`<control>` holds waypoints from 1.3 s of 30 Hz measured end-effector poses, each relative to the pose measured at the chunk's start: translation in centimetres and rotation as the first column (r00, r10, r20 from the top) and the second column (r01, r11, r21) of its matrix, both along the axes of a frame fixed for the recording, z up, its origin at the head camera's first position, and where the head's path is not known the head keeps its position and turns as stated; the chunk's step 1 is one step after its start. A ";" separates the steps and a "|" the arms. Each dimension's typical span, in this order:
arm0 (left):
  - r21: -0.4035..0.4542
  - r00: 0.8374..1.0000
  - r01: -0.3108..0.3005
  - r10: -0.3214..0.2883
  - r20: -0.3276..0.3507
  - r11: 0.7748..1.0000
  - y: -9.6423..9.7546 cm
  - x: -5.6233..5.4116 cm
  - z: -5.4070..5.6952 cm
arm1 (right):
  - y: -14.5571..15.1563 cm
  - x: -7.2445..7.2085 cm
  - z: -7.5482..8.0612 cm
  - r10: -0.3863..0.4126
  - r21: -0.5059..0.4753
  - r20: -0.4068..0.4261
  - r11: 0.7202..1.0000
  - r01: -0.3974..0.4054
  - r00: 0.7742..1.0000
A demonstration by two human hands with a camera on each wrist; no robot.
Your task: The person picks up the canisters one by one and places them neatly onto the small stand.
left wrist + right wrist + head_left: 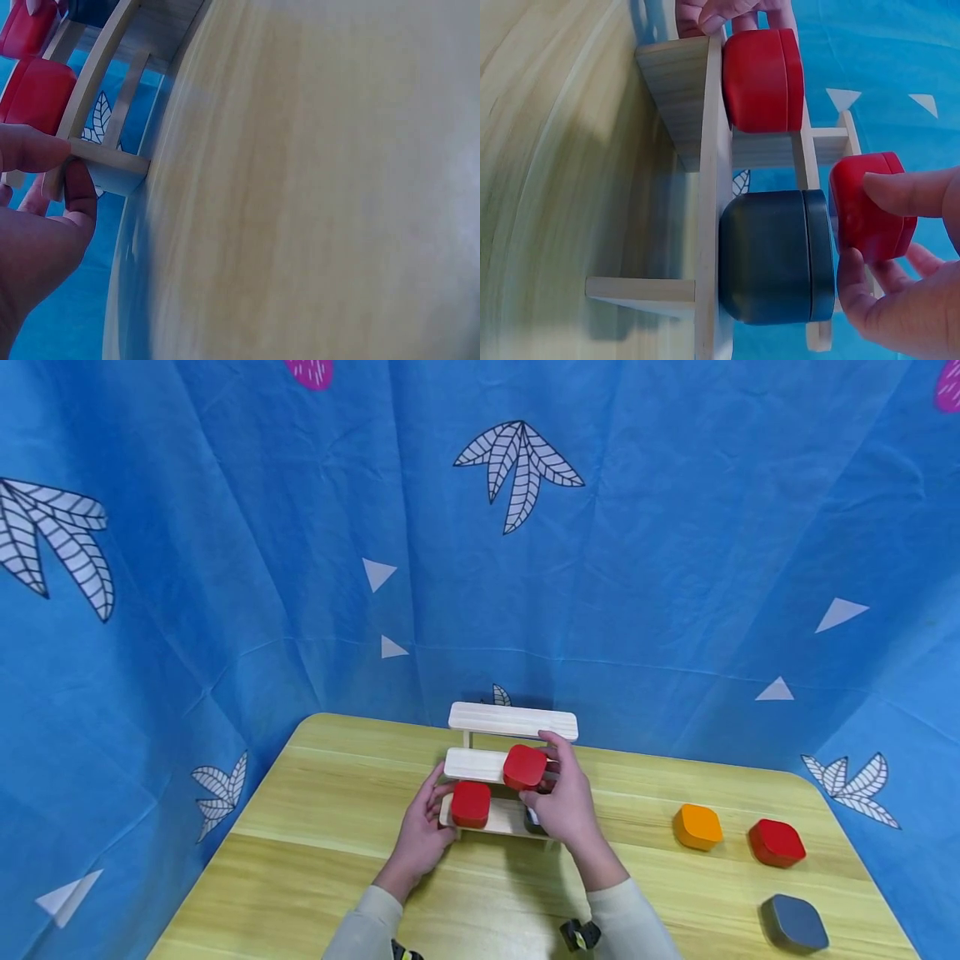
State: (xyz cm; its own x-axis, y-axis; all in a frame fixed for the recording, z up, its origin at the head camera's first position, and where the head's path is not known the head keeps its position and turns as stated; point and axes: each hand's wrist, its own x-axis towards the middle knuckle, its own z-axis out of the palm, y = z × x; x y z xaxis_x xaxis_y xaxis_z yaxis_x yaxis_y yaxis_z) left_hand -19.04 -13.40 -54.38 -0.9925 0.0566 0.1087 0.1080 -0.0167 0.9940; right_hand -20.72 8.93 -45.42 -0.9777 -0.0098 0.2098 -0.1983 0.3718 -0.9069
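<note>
A small three-step wooden shelf [513,720] stands on the table. My left hand [423,839] pinches the left end of its lowest board, thumb and fingers about the corner in the left wrist view. A rounded red tin [471,804] sits on that board beside the left hand. My right hand [567,797] grips another red tin [525,767] at the right part of the middle board, thumb on one side and fingers on the other. Below it, a dark blue-grey tin [769,259] rests on the lowest board, mostly hidden by the right hand in the head view.
Toward the table's right side lie an orange tin [697,827], a red tin [777,842] and a dark grey tin [795,923]. A blue patterned curtain [675,568] hangs behind the wooden table [300,852] and along its sides.
</note>
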 end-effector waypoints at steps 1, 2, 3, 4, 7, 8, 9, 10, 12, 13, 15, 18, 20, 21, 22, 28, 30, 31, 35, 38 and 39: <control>-0.003 1.000 0.000 0.000 0.004 1.000 0.0 0.0 0.0 | -0.1 0.0 0.0 0.001 0.000 0.000 1.000 -0.001 1.000; -0.002 1.000 0.002 -0.002 0.008 1.000 0.0 0.0 0.0 | -0.1 -0.1 0.1 0.001 0.001 -0.001 1.000 -0.001 1.000; -0.007 1.000 0.002 -0.002 0.010 1.000 0.0 0.0 0.0 | -0.2 -0.1 0.1 0.001 0.003 -0.003 1.000 -0.001 1.000; -0.011 1.000 0.000 0.000 0.018 1.000 0.0 0.0 0.0 | -0.2 -0.2 0.1 0.002 0.003 -0.003 1.000 -0.002 1.000; -0.024 1.000 0.001 0.000 0.022 1.000 -0.1 0.0 0.0 | -0.4 -0.3 0.1 0.005 0.000 -0.002 1.000 -0.005 1.000; -0.023 1.000 0.001 0.000 0.023 1.000 -0.1 0.0 0.0 | -0.4 -0.3 0.1 0.007 -0.002 -0.001 1.000 -0.007 1.000; -0.028 1.000 0.001 0.000 0.022 1.000 -0.1 -0.1 0.0 | -0.5 -0.3 0.1 0.008 -0.002 -0.002 1.000 -0.008 1.000; -0.029 1.000 0.001 0.000 0.022 1.000 -0.1 -0.1 -0.1 | -0.6 -0.3 0.1 0.011 -0.005 -0.001 1.000 -0.011 1.000; -0.018 1.000 0.004 -0.003 0.025 1.000 -0.1 -0.1 0.0 | -0.7 -0.4 0.0 0.014 -0.008 0.001 1.000 -0.014 1.000; -0.010 1.000 0.006 -0.006 0.027 1.000 -0.2 -0.1 0.0 | -0.7 -0.4 0.0 0.016 -0.009 0.002 1.000 -0.016 1.000; -0.004 1.000 0.013 -0.013 0.028 1.000 -0.1 -0.1 0.3 | -0.9 -0.5 0.0 0.017 -0.010 0.005 1.000 -0.017 1.000; 0.009 0.999 0.024 -0.025 0.031 1.000 0.0 0.5 1.5 | -1.0 -0.6 0.0 0.018 -0.010 0.017 1.000 -0.017 1.000; 0.007 0.999 0.029 -0.029 0.024 1.000 0.0 0.8 2.2 | -1.2 -0.7 0.0 0.019 -0.011 0.025 1.000 -0.019 1.000; 0.010 0.999 0.028 -0.029 0.024 1.000 0.1 1.0 2.5 | -1.2 -0.7 0.0 0.019 -0.011 0.027 1.000 -0.019 0.999; 0.012 0.999 0.028 -0.028 0.024 1.000 0.1 1.1 2.7 | -1.3 -0.8 0.0 0.020 -0.011 0.029 1.000 -0.020 0.999; 0.020 0.999 0.025 -0.025 0.023 0.999 0.1 1.1 2.8 | -1.6 -1.1 -0.2 0.024 -0.027 0.029 0.999 -0.024 0.999; 0.018 0.999 0.026 -0.026 0.021 1.000 0.0 1.0 2.8 | -1.7 -1.2 -0.2 0.026 -0.027 0.026 0.999 -0.026 0.999; 0.015 0.999 0.026 -0.026 0.019 1.000 0.0 1.1 2.8 | -1.8 -1.2 -0.1 0.029 -0.027 0.023 0.999 -0.028 0.999; 0.003 0.999 0.031 -0.031 0.018 1.000 0.0 1.1 2.9 | -2.1 -1.2 0.1 0.038 -0.024 0.021 0.999 -0.038 0.999; -0.001 0.999 0.033 -0.033 0.028 0.999 0.0 1.1 3.0 | -2.3 -1.2 0.1 0.043 -0.023 0.024 0.999 -0.042 0.999; -0.004 0.999 0.035 -0.035 0.033 0.999 0.0 1.1 2.9 | -2.4 -1.2 0.1 0.044 -0.020 0.025 0.999 -0.044 0.999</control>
